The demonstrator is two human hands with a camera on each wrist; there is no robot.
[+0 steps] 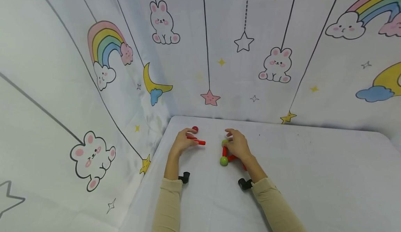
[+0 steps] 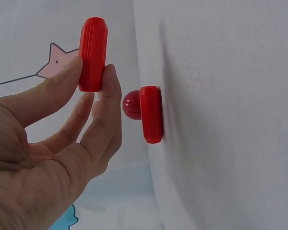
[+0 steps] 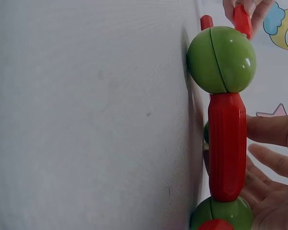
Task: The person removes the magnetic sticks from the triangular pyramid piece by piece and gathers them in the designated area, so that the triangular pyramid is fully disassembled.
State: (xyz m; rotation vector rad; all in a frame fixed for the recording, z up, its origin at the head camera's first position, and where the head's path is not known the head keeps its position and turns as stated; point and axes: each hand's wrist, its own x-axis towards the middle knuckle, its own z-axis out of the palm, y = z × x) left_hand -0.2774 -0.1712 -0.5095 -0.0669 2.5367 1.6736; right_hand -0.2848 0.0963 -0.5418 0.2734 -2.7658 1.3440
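My left hand point(image 1: 184, 142) pinches a short red ribbed rod point(image 2: 93, 55) between thumb and fingertips, above the table. A second red rod point(image 2: 151, 115) lies on the table beside that hand, with a red ball point(image 2: 132, 105) behind it. The right hand point(image 1: 239, 146) has its fingers spread over a joined piece of green balls and red rods. Its thumb is near the far green ball point(image 1: 224, 143); contact is hard to make out. A red rod point(image 3: 227, 146) links two green balls in the right wrist view, the upper ball point(image 3: 222, 60) showing whole.
The white-covered table point(image 1: 313, 162) extends far to the right. A patterned cloth wall point(image 1: 188, 68) stands behind and at left. Black wrist cameras point(image 1: 186, 177) hang beside both forearms. Part of another red rod point(image 1: 245, 167) shows below the right hand.
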